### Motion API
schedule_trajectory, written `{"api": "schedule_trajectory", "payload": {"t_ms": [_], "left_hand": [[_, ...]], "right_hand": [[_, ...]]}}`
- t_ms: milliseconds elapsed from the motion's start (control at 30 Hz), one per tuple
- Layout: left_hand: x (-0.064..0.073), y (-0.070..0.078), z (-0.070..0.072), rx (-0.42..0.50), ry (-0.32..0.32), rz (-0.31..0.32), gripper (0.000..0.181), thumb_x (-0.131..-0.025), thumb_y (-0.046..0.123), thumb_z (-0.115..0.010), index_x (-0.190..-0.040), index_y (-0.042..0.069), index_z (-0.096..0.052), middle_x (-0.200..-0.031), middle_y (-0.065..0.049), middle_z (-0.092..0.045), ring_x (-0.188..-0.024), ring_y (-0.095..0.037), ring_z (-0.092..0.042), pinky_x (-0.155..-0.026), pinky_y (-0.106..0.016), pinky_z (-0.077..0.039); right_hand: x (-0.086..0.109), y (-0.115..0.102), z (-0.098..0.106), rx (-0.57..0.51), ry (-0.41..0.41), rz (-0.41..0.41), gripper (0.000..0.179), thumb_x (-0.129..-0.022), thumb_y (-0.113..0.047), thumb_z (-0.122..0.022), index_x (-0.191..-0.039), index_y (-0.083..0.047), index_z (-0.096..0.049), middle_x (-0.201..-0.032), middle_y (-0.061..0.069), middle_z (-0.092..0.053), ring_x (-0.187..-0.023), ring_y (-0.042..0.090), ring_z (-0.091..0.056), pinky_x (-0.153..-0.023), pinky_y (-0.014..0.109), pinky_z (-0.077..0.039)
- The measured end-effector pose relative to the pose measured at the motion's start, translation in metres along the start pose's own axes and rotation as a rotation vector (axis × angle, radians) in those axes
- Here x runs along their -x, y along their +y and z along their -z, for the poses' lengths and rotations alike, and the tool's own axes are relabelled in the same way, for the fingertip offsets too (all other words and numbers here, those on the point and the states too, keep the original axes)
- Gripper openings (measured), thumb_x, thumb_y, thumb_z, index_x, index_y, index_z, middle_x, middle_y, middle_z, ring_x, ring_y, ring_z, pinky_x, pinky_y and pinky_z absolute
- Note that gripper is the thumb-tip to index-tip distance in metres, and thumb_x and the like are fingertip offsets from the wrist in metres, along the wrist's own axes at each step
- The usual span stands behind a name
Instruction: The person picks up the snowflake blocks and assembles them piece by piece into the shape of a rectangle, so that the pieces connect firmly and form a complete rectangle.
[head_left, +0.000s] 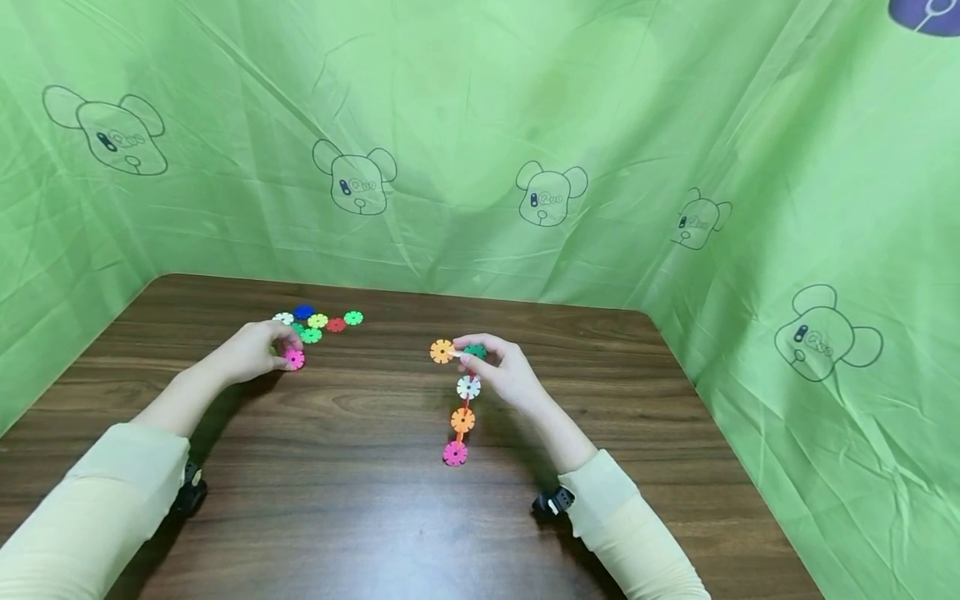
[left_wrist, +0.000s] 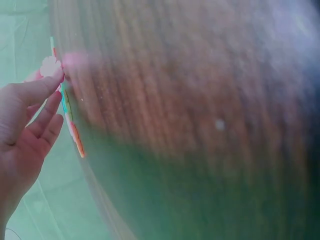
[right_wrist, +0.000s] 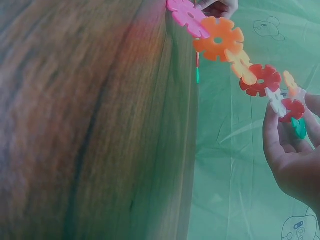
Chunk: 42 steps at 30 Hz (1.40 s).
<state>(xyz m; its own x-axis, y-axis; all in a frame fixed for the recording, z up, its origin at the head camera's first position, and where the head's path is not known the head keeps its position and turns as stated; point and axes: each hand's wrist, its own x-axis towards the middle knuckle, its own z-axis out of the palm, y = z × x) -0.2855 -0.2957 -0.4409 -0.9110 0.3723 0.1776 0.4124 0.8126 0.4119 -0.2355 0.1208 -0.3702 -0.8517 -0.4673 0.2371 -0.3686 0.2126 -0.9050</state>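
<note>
On the left side of the table, my left hand (head_left: 258,352) pinches a pink snowflake disc (head_left: 295,359) between thumb and finger. The same pink disc (left_wrist: 51,66) looks pale in the left wrist view. My right hand (head_left: 506,371) grips the far end of a chain of interlocked snowflake discs. Along it show an orange disc (head_left: 442,351), a green disc (head_left: 476,352), a white disc (head_left: 468,387), another orange disc (head_left: 462,420) and a pink end disc (head_left: 454,453). Red discs (right_wrist: 260,80) link some of them in the right wrist view. Fingers partly cover the gripped end.
Beyond my left hand lie loose discs: a blue one (head_left: 303,312), a yellow one (head_left: 318,321), a red one (head_left: 336,325), a white one (head_left: 283,318) and several green ones (head_left: 353,317). The brown wooden table (head_left: 360,500) meets a green curtain (head_left: 450,242) behind and at the sides.
</note>
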Motion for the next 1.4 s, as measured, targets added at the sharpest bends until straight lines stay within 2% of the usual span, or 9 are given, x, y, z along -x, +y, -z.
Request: {"api": "schedule_trajectory", "payload": {"t_ms": [233,333,467,600,767,967,1100,1233,1400], "left_hand": [[0.001,0.004,0.005,0.012,0.025,-0.006,0.014,-0.076,0.008,-0.077,-0.085,0.013,-0.068,-0.074,0.006,-0.062,-0.073,-0.012,-0.057,-0.067,-0.031,-0.048],[0.001,0.009,0.006,0.031,0.041,-0.009,0.011,-0.079,0.008,-0.075,-0.086,0.013,-0.069,-0.074,0.006,-0.063,-0.073,-0.011,-0.058,-0.066,-0.029,-0.048],[0.001,0.022,0.008,0.075,0.090,-0.008,0.010,-0.081,0.009,-0.073,-0.088,0.014,-0.070,-0.075,0.006,-0.065,-0.073,-0.010,-0.058,-0.065,-0.027,-0.047],[0.002,0.039,0.008,0.115,0.148,0.005,0.009,-0.083,0.012,-0.072,-0.091,0.014,-0.070,-0.078,0.003,-0.066,-0.072,-0.010,-0.057,-0.062,-0.025,-0.045],[0.002,0.066,0.008,0.201,0.183,0.050,0.008,-0.086,0.016,-0.069,-0.094,0.016,-0.069,-0.081,0.000,-0.067,-0.064,-0.014,-0.061,-0.055,-0.024,-0.044],[-0.001,0.100,0.005,0.247,0.255,0.057,0.011,-0.086,0.018,-0.070,-0.095,0.013,-0.069,-0.081,0.000,-0.069,-0.067,-0.009,-0.061,-0.057,-0.021,-0.046],[-0.003,0.117,0.003,0.272,0.292,0.063,0.012,-0.086,0.020,-0.071,-0.095,0.013,-0.068,-0.080,0.000,-0.069,-0.068,-0.008,-0.061,-0.056,-0.021,-0.046],[-0.004,0.132,0.000,0.302,0.321,0.028,0.009,-0.086,0.019,-0.070,-0.094,0.015,-0.068,-0.079,0.002,-0.069,-0.068,-0.013,-0.062,-0.056,-0.021,-0.047],[-0.006,0.147,-0.008,0.332,0.385,-0.030,0.005,-0.087,0.021,-0.069,-0.091,0.018,-0.069,-0.078,0.006,-0.070,-0.065,-0.014,-0.063,-0.053,-0.020,-0.047]], "right_hand": [[0.000,-0.003,0.000,0.019,0.007,-0.004,0.026,-0.093,-0.008,-0.059,-0.116,0.003,-0.062,-0.094,0.029,-0.065,-0.083,0.021,-0.065,-0.067,0.042,-0.053],[0.000,-0.002,0.000,0.011,0.005,-0.006,0.026,-0.093,-0.008,-0.059,-0.117,0.003,-0.062,-0.094,0.030,-0.065,-0.082,0.018,-0.064,-0.064,0.036,-0.053],[0.000,0.000,0.001,0.006,0.005,-0.015,0.026,-0.093,-0.008,-0.059,-0.117,0.002,-0.061,-0.094,0.030,-0.065,-0.082,0.016,-0.064,-0.061,0.025,-0.052],[0.001,0.001,0.001,0.010,0.004,-0.014,0.027,-0.093,-0.008,-0.059,-0.117,0.002,-0.061,-0.094,0.029,-0.065,-0.084,0.022,-0.065,-0.063,0.033,-0.054],[0.001,0.001,0.001,0.008,0.009,-0.005,0.027,-0.093,-0.008,-0.059,-0.117,0.003,-0.061,-0.093,0.029,-0.065,-0.083,0.022,-0.065,-0.062,0.032,-0.053],[0.000,0.003,0.001,-0.017,0.002,0.002,0.026,-0.093,-0.007,-0.058,-0.117,0.004,-0.061,-0.095,0.033,-0.063,-0.091,0.048,-0.061,-0.064,0.032,-0.052],[0.001,0.004,0.001,-0.029,0.002,0.000,0.026,-0.093,-0.007,-0.058,-0.117,0.004,-0.061,-0.095,0.035,-0.062,-0.092,0.050,-0.060,-0.065,0.033,-0.053],[0.001,0.004,0.000,-0.035,0.006,-0.001,0.026,-0.093,-0.007,-0.059,-0.117,0.003,-0.061,-0.095,0.034,-0.063,-0.092,0.049,-0.060,-0.066,0.036,-0.054],[0.000,0.003,0.000,-0.048,0.007,-0.005,0.026,-0.093,-0.007,-0.058,-0.117,0.003,-0.061,-0.095,0.033,-0.063,-0.093,0.051,-0.059,-0.067,0.037,-0.055]]}}
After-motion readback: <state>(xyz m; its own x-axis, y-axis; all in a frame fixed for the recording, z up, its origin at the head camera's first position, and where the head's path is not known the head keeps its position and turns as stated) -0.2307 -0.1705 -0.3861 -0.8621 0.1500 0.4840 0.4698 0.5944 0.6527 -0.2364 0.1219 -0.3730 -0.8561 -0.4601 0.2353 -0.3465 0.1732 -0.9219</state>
